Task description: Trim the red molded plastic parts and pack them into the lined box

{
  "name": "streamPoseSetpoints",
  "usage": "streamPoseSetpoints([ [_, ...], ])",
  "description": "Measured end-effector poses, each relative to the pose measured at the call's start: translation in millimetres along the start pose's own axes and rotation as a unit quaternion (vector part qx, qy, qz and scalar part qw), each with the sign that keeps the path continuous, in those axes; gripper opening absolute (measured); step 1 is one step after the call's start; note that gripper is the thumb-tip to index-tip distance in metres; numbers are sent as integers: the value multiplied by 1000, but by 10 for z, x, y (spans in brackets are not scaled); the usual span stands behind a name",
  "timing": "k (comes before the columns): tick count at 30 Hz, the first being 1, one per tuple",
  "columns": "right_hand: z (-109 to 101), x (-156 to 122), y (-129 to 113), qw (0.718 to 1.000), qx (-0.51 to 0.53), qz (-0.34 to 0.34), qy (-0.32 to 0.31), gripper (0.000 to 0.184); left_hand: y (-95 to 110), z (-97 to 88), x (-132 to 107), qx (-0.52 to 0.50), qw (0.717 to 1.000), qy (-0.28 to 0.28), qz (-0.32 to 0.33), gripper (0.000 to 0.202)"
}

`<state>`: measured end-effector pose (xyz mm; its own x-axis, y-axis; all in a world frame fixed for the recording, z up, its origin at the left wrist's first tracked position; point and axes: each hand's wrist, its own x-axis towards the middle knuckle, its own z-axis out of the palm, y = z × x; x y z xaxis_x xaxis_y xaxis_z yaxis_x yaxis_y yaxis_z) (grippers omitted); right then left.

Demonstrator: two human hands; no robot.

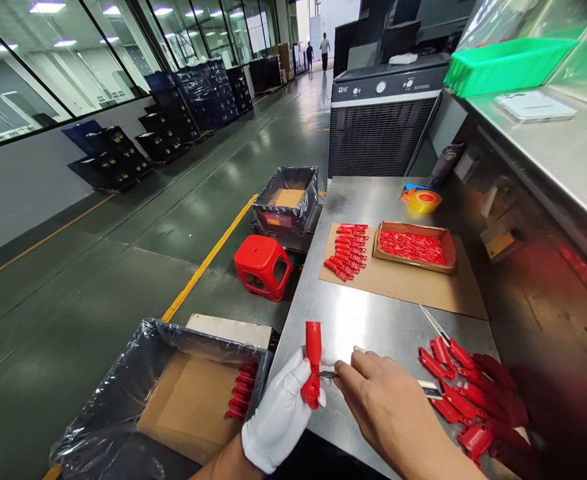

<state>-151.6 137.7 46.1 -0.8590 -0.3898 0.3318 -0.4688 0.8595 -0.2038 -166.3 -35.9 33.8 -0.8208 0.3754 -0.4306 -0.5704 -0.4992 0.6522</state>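
Bright green floor point(233, 153) running past the metal surface point(358, 200), and up there's a cardboard sheet point(403, 285) bearing a row of red pieces point(351, 252) and a shallow box point(413, 264). Nearer us than that sheet, the gloved left hand point(283, 407) has its grip wrapped round an upright red tube point(313, 343), while the bare right hand point(383, 393) pinches a thin dark tool point(329, 375), tip at the tube's narrow section!
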Motion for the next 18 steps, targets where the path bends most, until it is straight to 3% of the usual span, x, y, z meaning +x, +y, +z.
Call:
streamPoseSetpoints([
  [18, 59, -51, -117, 997, -68, -19, 34, 12, -25, 11, -77, 21, 1000, -8, 4, 31],
])
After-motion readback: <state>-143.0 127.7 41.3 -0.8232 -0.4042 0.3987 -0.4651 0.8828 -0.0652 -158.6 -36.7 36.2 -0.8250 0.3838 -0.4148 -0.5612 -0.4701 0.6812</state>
